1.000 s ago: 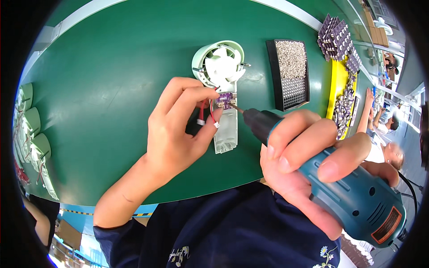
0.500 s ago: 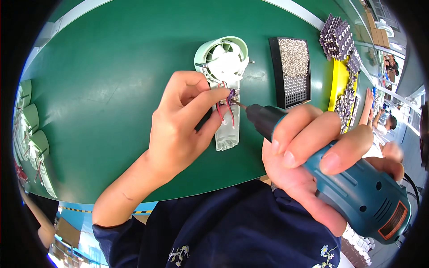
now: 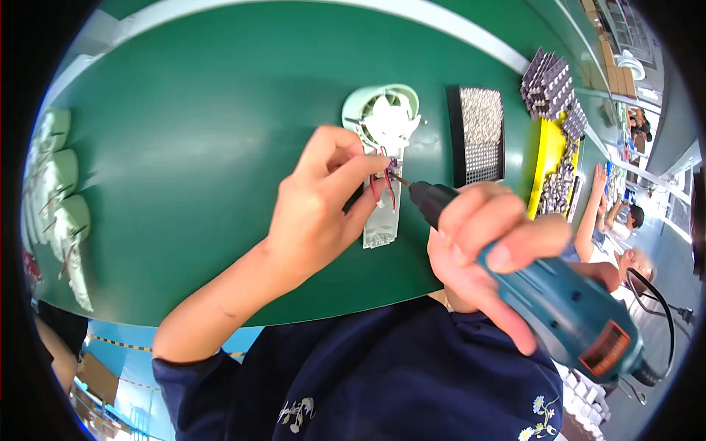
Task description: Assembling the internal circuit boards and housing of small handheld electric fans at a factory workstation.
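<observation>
A pale green fan housing (image 3: 353,109) with a white bladed fan (image 3: 390,121) lies on the green table, its flat light strip (image 3: 381,229) pointing toward me. Bent over the middle of this strip, my left hand (image 3: 316,195) pinches at a small purple circuit board (image 3: 393,166); the fingertips hide part of it. Red and black wires (image 3: 376,189) hang beside the fingers. In my right hand (image 3: 489,239) is a teal corded electric screwdriver (image 3: 559,298) with a black nose, its thin bit (image 3: 403,180) reaching the circuit board.
Right of the fan stands a black tray (image 3: 457,147) filled with small metal screws. Beyond it are a yellow bin (image 3: 546,158) of small parts and stacked circuit boards (image 3: 548,81). Several similar fan housings (image 3: 62,176) line the left edge. A co-worker (image 3: 614,253) sits at the right.
The fan assembly appears slightly farther right and lower in view. My left hand has shifted right with it, and the electric screwdriver's body has swung left while its bit stays at the board.
</observation>
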Available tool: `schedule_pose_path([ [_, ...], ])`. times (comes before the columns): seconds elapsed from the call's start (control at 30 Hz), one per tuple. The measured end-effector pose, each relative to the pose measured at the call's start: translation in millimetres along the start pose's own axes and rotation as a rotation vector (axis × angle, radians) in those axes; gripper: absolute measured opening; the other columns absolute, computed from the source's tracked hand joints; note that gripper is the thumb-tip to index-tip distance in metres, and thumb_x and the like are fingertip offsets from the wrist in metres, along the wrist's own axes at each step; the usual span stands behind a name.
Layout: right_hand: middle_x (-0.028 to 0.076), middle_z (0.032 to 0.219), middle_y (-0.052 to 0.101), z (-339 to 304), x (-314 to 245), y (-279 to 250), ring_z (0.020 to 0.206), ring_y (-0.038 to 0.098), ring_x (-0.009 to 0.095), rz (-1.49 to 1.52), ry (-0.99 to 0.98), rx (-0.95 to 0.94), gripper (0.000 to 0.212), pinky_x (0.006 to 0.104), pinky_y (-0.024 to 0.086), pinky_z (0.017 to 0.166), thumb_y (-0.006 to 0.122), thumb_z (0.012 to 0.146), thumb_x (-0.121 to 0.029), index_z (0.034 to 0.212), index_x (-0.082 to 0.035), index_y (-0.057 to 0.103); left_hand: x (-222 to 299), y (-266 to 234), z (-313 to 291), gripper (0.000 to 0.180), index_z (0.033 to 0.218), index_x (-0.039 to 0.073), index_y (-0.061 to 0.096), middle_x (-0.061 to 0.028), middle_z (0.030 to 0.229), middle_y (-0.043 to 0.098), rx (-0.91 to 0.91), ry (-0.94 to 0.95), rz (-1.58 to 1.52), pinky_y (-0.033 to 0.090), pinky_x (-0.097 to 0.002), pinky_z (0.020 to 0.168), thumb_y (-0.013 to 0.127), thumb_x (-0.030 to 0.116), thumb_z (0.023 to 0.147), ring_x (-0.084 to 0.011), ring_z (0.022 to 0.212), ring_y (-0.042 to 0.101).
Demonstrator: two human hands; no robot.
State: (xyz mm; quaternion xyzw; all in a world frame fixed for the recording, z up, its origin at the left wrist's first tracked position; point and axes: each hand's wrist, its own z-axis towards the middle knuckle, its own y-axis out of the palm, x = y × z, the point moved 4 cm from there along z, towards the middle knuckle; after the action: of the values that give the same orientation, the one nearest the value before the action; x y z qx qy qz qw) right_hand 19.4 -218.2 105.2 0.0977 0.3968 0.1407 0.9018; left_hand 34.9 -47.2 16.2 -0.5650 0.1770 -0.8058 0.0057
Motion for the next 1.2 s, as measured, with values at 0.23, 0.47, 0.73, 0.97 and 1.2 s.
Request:
schedule_pose_path([
  [0.23,0.008,0.103,0.051,6,-28,-15,0.063,0.050,0.015,0.067,-0.037,0.203,0.077,0.0304,0.047,0.047,0.049,0.100,-0.066,0.157,-0.020,0.022,-11,7,-8,0.029,0.106,0.003,0.074,-0.0092,0.105,0.056,-0.038,-0.030,0.000,0.058,-0.0320,0.072,0.081,-0.004,0.079,-0.0205,0.083,0.067],
  [0.47,0.006,0.095,0.060,-95,-79,-158,0.080,0.061,0.011,-1.069,0.818,0.503,0.066,0.0294,0.055,0.066,0.068,0.099,-0.015,0.154,0.002,0.036,-5,3,-4,0.027,0.111,0.007,0.071,-0.0073,0.107,0.058,-0.023,-0.014,0.011,0.054,-0.0364,0.065,0.077,0.003,0.085,-0.0232,0.079,0.065],
  [0.73,0.022,0.121,0.067,-84,-66,-102,0.117,0.062,0.036,-1.916,0.459,0.092,0.051,0.0405,0.048,0.101,0.076,0.091,-0.014,0.138,-0.001,0.061,-4,3,-2,0.028,0.111,0.009,0.069,-0.0077,0.106,0.059,-0.043,-0.011,0.044,0.055,-0.0379,0.065,0.078,0.003,0.085,-0.0248,0.082,0.067],
  [0.97,0.011,0.108,0.074,-44,25,-7,0.086,0.072,0.026,-1.055,0.191,-0.539,0.025,0.0316,0.058,0.071,0.079,0.077,0.003,0.101,-0.001,0.075,-6,0,-3,0.031,0.111,0.006,0.069,-0.0077,0.106,0.059,-0.016,0.026,0.043,0.057,-0.0373,0.066,0.077,-0.001,0.082,-0.0257,0.084,0.068],
  [1.2,0.005,0.101,0.075,-33,39,-4,0.079,0.069,0.021,-0.951,0.050,-0.790,0.028,0.0303,0.055,0.063,0.080,0.068,-0.001,0.095,-0.005,0.076,-7,0,-7,0.036,0.110,0.004,0.069,-0.0088,0.104,0.059,-0.046,0.004,0.018,0.058,-0.0352,0.071,0.076,-0.007,0.076,-0.0239,0.085,0.067],
])
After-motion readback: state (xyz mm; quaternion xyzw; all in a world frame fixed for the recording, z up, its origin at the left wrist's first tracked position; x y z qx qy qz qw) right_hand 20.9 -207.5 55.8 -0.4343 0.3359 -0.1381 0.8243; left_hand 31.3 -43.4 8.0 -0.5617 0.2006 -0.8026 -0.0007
